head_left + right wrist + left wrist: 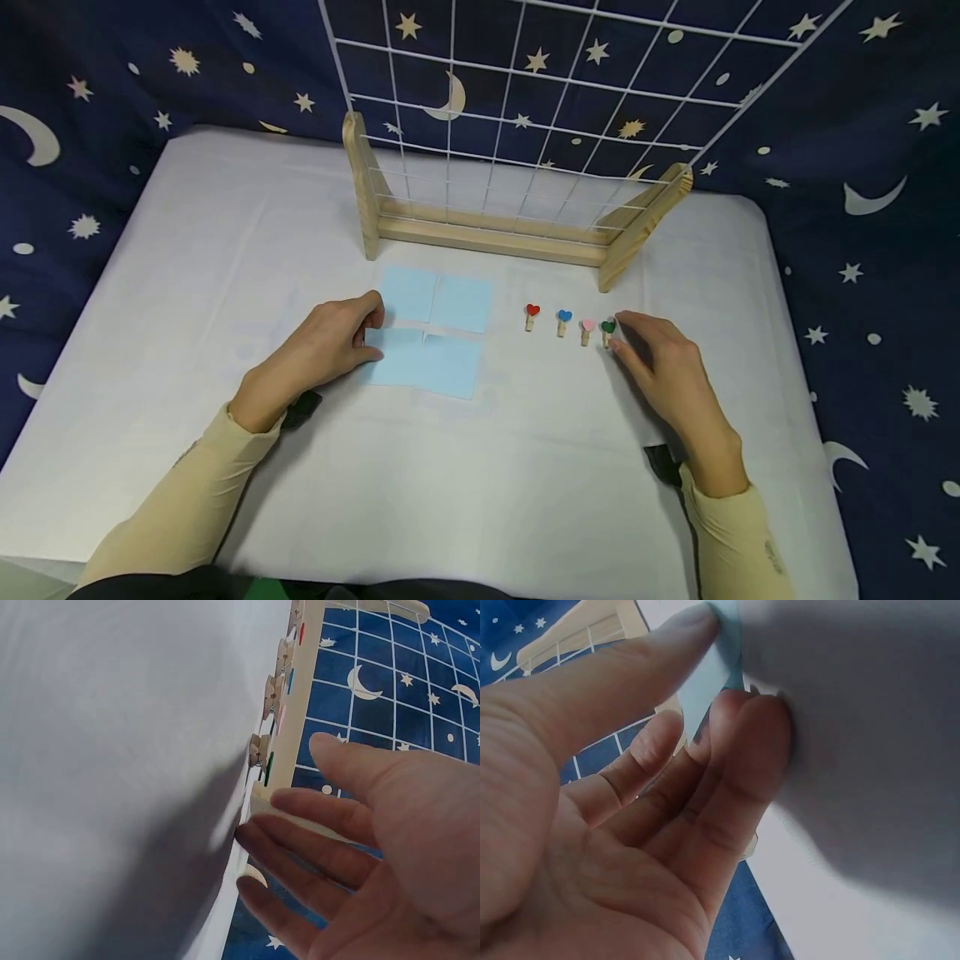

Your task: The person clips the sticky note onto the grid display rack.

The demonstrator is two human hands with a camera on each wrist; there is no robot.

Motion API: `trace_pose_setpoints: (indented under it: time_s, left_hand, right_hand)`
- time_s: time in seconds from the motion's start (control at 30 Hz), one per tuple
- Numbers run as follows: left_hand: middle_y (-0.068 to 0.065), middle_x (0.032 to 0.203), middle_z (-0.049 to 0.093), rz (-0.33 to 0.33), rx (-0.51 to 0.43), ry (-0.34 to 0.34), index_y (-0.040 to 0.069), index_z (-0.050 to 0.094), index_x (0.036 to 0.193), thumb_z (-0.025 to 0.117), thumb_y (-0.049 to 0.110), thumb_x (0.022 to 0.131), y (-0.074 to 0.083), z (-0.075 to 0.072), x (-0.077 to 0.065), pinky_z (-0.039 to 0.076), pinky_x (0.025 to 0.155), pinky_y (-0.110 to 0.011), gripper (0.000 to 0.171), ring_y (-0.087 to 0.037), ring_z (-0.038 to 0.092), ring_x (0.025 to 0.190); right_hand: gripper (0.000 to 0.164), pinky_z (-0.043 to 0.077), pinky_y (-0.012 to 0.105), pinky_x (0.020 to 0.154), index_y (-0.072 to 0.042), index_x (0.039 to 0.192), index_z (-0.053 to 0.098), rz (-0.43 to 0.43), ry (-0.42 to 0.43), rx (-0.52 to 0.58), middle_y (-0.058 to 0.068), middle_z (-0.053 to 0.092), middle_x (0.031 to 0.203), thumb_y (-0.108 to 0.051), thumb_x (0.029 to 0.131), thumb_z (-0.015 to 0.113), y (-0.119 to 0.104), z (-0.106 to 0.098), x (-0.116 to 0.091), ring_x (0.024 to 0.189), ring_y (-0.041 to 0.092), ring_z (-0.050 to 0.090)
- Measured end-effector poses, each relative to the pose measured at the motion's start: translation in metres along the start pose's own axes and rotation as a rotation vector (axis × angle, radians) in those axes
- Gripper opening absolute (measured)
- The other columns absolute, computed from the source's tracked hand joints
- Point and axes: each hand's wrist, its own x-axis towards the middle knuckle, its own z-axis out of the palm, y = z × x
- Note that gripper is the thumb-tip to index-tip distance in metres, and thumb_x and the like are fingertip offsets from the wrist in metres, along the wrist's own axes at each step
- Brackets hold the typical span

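My left hand [322,333] is at the left edge of the lower-left light-blue paper square [397,354], its thumb and fingers bent loosely around that edge. In the left wrist view, the thumb tip overlaps the light-blue paper [709,682] while the fingertips rest close to the white cloth. Several such squares lie in two rows. My right hand [671,362] hovers beside a small wooden clothespin with a green heart [608,327], thumb and fingers spread apart. Left of it lie clothespins with a pink heart [588,327], a blue heart [564,317] and a red heart [532,311].
Behind the papers and clothespins stands a white wire grid [517,117] in a wooden stand [487,237]. A white cloth [465,492] covers the table. Dark blue fabric with moons and stars [847,308] hangs around the back and sides.
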Motion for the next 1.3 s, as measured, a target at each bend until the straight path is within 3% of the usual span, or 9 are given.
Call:
trace_pose_setpoints:
  time_s: [0.33, 0.73, 0.9, 1.1, 1.23, 1.3]
  left_hand:
    - [0.0, 0.078, 0.062, -0.027, -0.024, 0.012, 0.007, 0.062, 0.102, 0.085, 0.001, 0.085, -0.002, -0.006, -0.006, 0.048, 0.07, -0.032, 0.029, -0.014, 0.058, 0.073]
    - [0.0, 0.077, 0.064, -0.013, -0.005, 0.041, 0.009, 0.068, 0.091, 0.081, -0.001, 0.089, -0.002, -0.013, -0.004, 0.049, 0.07, -0.035, 0.017, -0.015, 0.059, 0.073]
    - [0.002, 0.074, 0.063, -0.006, 0.027, 0.051, 0.012, 0.066, 0.085, 0.082, 0.001, 0.088, -0.002, -0.014, -0.005, 0.047, 0.068, -0.034, 0.02, -0.014, 0.057, 0.069]
    - [0.001, 0.075, 0.067, 0.0, 0.053, 0.11, 0.013, 0.067, 0.084, 0.083, 0.001, 0.087, -0.002, -0.015, -0.005, 0.049, 0.068, -0.036, 0.02, -0.014, 0.061, 0.07]
    - [0.001, 0.076, 0.067, 0.001, 0.052, 0.127, 0.012, 0.067, 0.085, 0.081, -0.001, 0.087, -0.002, -0.015, -0.005, 0.049, 0.068, -0.036, 0.019, -0.015, 0.061, 0.071]
    - [0.0, 0.078, 0.067, 0.008, 0.046, 0.133, 0.011, 0.068, 0.086, 0.081, -0.002, 0.088, -0.002, -0.016, -0.004, 0.05, 0.069, -0.036, 0.019, -0.016, 0.061, 0.072]
  right_hand:
    - [0.04, 0.05, 0.058, 0.097, 0.002, 0.128, 0.07, -0.037, -0.026, 0.021, 0.02, 0.069, 0.119, -0.009, 0.091, 0.082, 0.0, 0.007, 0.001, 0.117, 0.04, 0.063]
    - [0.037, 0.049, 0.057, 0.099, -0.001, 0.118, 0.072, -0.025, -0.02, 0.019, 0.018, 0.069, 0.117, -0.012, 0.087, 0.087, 0.001, 0.003, 0.003, 0.118, 0.039, 0.063]
    - [0.038, 0.051, 0.052, 0.092, -0.002, 0.115, 0.07, -0.013, -0.01, 0.015, 0.015, 0.073, 0.107, -0.011, 0.084, 0.09, 0.001, 0.002, 0.0, 0.107, 0.035, 0.068]
    - [0.027, 0.053, 0.048, 0.077, -0.006, 0.105, 0.071, -0.028, 0.053, 0.042, 0.008, 0.077, 0.09, -0.005, 0.084, 0.088, -0.001, 0.0, 0.0, 0.085, 0.028, 0.074]
    - [0.024, 0.058, 0.049, 0.077, -0.008, 0.101, 0.072, -0.035, 0.068, 0.079, 0.005, 0.079, 0.088, -0.003, 0.084, 0.088, -0.001, 0.0, 0.001, 0.083, 0.027, 0.077]
    - [0.022, 0.06, 0.04, 0.077, -0.009, 0.1, 0.074, -0.033, 0.072, 0.095, 0.003, 0.079, 0.088, -0.001, 0.084, 0.087, 0.0, 0.0, 0.002, 0.083, 0.026, 0.078]
